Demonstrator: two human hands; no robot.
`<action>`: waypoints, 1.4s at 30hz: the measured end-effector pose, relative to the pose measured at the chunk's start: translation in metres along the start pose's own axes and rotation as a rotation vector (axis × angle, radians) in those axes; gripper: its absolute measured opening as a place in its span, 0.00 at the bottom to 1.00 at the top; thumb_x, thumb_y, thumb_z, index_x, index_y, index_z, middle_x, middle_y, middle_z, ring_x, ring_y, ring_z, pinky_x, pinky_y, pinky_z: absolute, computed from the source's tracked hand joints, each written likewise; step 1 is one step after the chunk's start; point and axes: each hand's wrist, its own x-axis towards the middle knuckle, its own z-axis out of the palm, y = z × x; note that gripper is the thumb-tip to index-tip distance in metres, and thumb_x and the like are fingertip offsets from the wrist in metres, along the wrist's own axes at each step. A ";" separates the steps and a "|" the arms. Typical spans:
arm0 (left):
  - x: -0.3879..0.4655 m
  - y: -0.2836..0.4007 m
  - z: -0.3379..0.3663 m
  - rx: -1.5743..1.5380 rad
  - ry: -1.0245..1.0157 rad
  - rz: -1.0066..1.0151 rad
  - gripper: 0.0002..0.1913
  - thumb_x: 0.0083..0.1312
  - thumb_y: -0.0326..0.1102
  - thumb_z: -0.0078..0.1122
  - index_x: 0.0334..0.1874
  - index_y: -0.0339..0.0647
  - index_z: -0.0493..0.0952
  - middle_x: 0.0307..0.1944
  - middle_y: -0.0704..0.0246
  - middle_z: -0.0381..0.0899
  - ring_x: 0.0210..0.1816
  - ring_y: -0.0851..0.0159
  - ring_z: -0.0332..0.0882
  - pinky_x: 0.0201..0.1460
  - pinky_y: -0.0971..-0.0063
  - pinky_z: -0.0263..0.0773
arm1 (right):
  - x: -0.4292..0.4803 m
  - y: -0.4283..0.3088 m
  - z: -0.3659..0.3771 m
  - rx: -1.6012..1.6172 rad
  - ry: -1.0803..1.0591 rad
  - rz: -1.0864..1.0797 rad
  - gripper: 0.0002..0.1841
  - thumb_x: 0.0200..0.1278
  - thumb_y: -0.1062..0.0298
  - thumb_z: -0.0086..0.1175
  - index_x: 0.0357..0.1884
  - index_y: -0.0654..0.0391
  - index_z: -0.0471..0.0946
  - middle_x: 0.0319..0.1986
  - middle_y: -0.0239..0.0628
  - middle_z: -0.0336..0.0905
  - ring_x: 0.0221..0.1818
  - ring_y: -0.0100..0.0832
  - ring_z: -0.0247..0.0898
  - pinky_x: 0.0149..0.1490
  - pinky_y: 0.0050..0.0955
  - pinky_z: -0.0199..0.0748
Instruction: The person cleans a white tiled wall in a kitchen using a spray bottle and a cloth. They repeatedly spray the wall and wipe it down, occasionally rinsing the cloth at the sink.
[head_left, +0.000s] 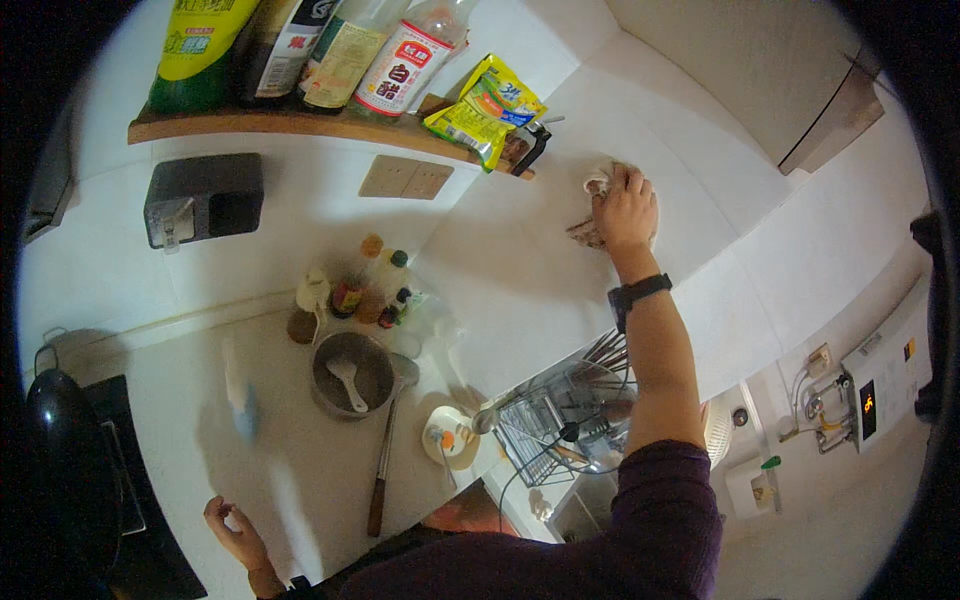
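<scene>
My right hand (628, 206) presses a crumpled, stained cloth (598, 182) against the white tiled wall (525, 292), to the right of the wooden shelf. Its fingers are bent over the cloth, and a dark band is round the wrist. My left hand (234, 529) hangs at the lower left over the pale countertop (300, 480), fingers curled loosely apart with nothing in them. Beyond it on the counter stands a pot (352, 375) with a white rice paddle inside. A long-handled spatula (385, 450) lies beside the pot.
Sauce bottles and a yellow packet (491, 109) stand on the wooden shelf (300, 139) above. Small bottles (375, 292) fill the counter corner. A plate (450, 437) and a wire dish rack (529, 435) are nearer me. A lidded wok (71, 457) sits on the left hob; a water heater (889, 375) hangs right.
</scene>
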 end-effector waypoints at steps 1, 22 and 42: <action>0.003 0.001 0.004 -0.025 -0.003 0.018 0.15 0.64 0.22 0.51 0.53 0.36 0.68 0.50 0.62 0.69 0.44 0.64 0.70 0.50 0.71 0.68 | 0.003 0.000 0.002 0.003 0.067 -0.009 0.28 0.50 0.55 0.57 0.55 0.53 0.70 0.49 0.41 0.69 0.51 0.44 0.65 0.55 0.41 0.65; 0.019 0.000 0.012 0.016 0.019 0.043 0.15 0.62 0.21 0.50 0.52 0.34 0.69 0.48 0.60 0.69 0.43 0.61 0.69 0.49 0.69 0.67 | 0.105 0.077 -0.038 -0.248 0.277 0.049 0.29 0.62 0.51 0.49 0.63 0.53 0.65 0.63 0.41 0.61 0.65 0.43 0.54 0.68 0.40 0.50; 0.002 0.024 0.013 0.014 0.075 0.087 0.16 0.62 0.23 0.50 0.53 0.35 0.68 0.48 0.61 0.69 0.43 0.63 0.68 0.50 0.70 0.66 | -0.013 -0.043 0.049 -0.029 -0.264 -0.514 0.24 0.60 0.54 0.46 0.58 0.51 0.70 0.63 0.35 0.61 0.69 0.38 0.46 0.72 0.42 0.37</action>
